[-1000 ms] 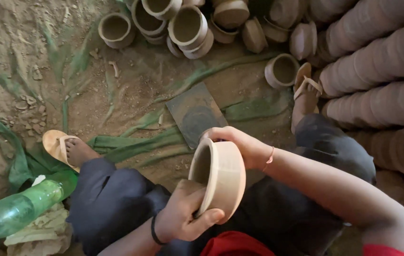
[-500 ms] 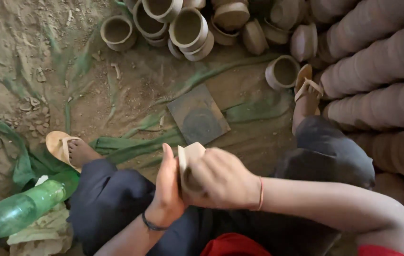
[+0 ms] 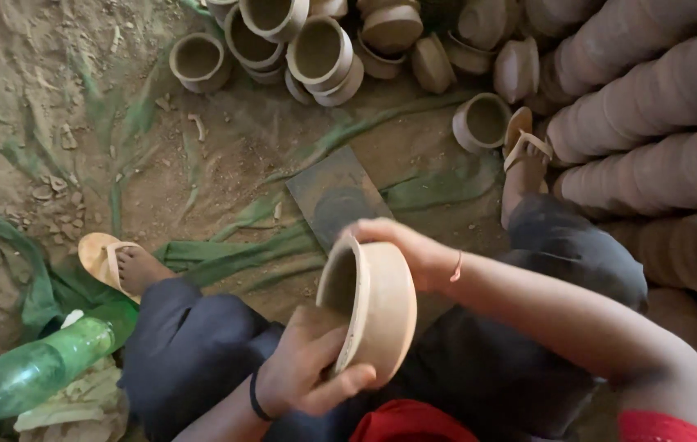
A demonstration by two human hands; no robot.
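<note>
I sit on the dirt floor holding a pale unfired clay bowl (image 3: 373,307) tipped on its side over my lap, its mouth facing left. My left hand (image 3: 307,372) cups it from below, thumb pressed on its outer wall. My right hand (image 3: 410,250) grips the upper rim from behind. A thin band circles my right wrist and a dark one my left.
A flat dark square slab (image 3: 340,200) lies on the ground ahead. Several loose clay pots (image 3: 315,53) sit at the top. Long stacks of nested pots (image 3: 651,106) fill the right side. A green plastic bottle (image 3: 37,372) lies at lower left beside my sandalled foot (image 3: 123,266).
My right hand, which covered the bowl's front half a second ago, has moved back to the rim. The bowl has turned so its mouth faces left again.
</note>
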